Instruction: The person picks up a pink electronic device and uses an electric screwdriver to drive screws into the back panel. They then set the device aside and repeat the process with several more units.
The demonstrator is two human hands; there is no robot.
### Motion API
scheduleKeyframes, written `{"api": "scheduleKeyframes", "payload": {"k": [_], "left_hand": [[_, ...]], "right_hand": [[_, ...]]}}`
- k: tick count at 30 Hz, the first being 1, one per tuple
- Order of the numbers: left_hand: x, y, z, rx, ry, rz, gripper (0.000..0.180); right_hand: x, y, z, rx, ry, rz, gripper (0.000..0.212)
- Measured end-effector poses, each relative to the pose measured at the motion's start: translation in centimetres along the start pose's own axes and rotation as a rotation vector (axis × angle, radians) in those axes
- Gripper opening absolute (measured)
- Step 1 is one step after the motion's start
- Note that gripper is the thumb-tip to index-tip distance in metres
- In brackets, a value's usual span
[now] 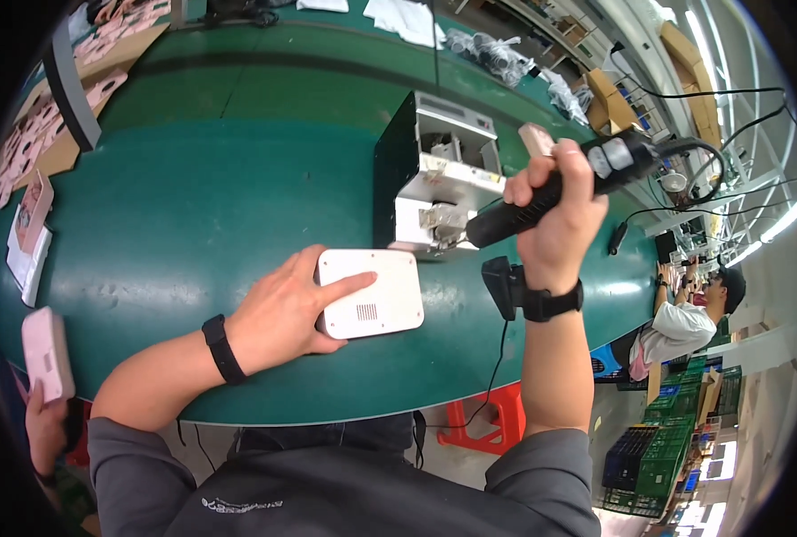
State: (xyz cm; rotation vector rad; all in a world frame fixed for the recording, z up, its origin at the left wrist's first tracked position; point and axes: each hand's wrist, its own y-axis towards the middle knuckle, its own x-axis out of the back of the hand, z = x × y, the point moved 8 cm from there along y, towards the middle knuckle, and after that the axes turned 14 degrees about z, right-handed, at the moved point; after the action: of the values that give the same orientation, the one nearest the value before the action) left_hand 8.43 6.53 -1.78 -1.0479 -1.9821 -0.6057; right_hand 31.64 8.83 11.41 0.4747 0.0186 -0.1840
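Note:
My right hand (564, 219) is wrapped round a black electric screwdriver (506, 222), its cord running off to the right. The driver is tilted, with its tip at the front of a screw feeder (395, 170), a black and silver box machine standing on the table. Whether a screw sits on the tip is too small to tell. Near the table's front edge, my left hand (278, 309) grips a white plastic case (390, 291) by its left side, thumb below and index finger across the top. The case lies flat, showing small corner holes and a slotted vent.
The green table (193, 215) spreads around. Behind the feeder lies a pale pink piece (536, 140). At left, another person's hand (45, 425) holds a similar pale case (48, 353). Pink parts (32, 143) lie on cardboard at far left; a red stool (483, 425) stands below.

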Motion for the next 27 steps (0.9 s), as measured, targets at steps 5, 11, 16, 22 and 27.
{"api": "scheduleKeyframes", "payload": {"k": [5, 11, 16, 22, 27], "left_hand": [[-0.6, 0.0, 0.5, -0.019, -0.032, -0.032, 0.078], [-1.0, 0.2, 0.7, 0.009, -0.063, 0.021, 0.080], [-1.1, 0.0, 0.5, -0.001, -0.050, -0.004, 0.080], [-1.1, 0.3, 0.7, 0.006, -0.036, 0.004, 0.080], [-0.7, 0.1, 0.5, -0.015, -0.052, -0.028, 0.079]], "right_hand": [[-1.2, -4.7, 1.9, -0.004, 0.097, 0.176, 0.026], [-2.1, -7.5, 2.3, 0.032, 0.078, 0.226, 0.025], [-2.0, -8.3, 1.1, 0.017, 0.048, 0.188, 0.023], [-1.8, -8.7, -0.1, 0.018, 0.052, 0.169, 0.021], [-2.9, -8.8, -0.1, 0.023, 0.050, 0.211, 0.021]]}}
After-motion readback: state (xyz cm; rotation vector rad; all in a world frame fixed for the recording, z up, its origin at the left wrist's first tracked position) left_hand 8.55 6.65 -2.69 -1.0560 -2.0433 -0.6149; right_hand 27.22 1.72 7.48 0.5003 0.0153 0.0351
